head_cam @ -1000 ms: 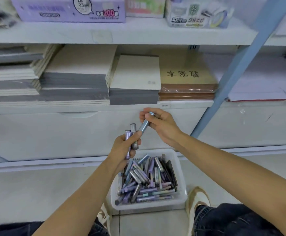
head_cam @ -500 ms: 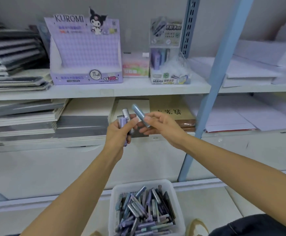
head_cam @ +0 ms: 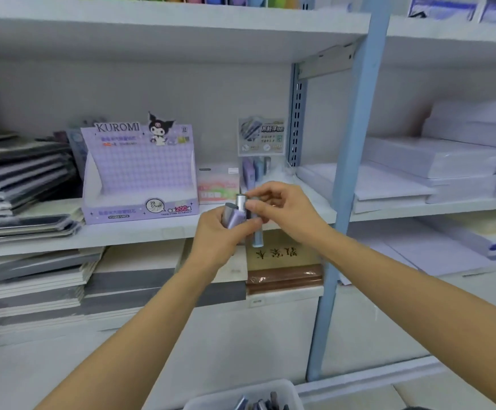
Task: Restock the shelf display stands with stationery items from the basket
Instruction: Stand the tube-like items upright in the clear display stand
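At frame centre we are clutching several lead cases (head_cam: 232,216) in our left hand (head_cam: 220,235) while our right hand (head_cam: 285,208) is pinching one blue-grey case (head_cam: 257,236). This crowded grip may be risking a slip, short of the purple display stand (head_cam: 140,179) at centre left, with the basket (head_cam: 234,396) at bottom.
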The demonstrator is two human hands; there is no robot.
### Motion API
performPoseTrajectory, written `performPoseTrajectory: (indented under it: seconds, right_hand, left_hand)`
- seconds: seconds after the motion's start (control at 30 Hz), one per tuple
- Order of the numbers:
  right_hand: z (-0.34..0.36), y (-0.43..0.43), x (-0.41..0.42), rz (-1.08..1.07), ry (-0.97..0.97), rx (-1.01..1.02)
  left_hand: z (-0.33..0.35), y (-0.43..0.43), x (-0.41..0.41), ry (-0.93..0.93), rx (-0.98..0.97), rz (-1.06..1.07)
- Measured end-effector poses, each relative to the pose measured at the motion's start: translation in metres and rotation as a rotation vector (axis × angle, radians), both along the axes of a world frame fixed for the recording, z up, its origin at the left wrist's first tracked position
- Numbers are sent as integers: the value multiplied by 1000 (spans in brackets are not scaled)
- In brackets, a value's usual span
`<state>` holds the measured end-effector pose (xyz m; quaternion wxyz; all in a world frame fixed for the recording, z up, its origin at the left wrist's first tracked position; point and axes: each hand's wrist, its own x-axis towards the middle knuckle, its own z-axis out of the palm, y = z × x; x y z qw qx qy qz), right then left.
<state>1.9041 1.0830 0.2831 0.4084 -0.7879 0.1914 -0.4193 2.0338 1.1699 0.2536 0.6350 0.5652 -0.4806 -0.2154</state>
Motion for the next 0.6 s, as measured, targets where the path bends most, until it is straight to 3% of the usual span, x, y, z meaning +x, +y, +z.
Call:
performPoseTrajectory:
  seconds: [0.27,0.6]
  right_hand:
    - [46,-68,1,-194,-235,26]
    - [41,-139,48,-358,-1,-160]
  left_hand:
    - [34,-25,25,136,40,-98]
    - [37,-62,56,113,-8,-180]
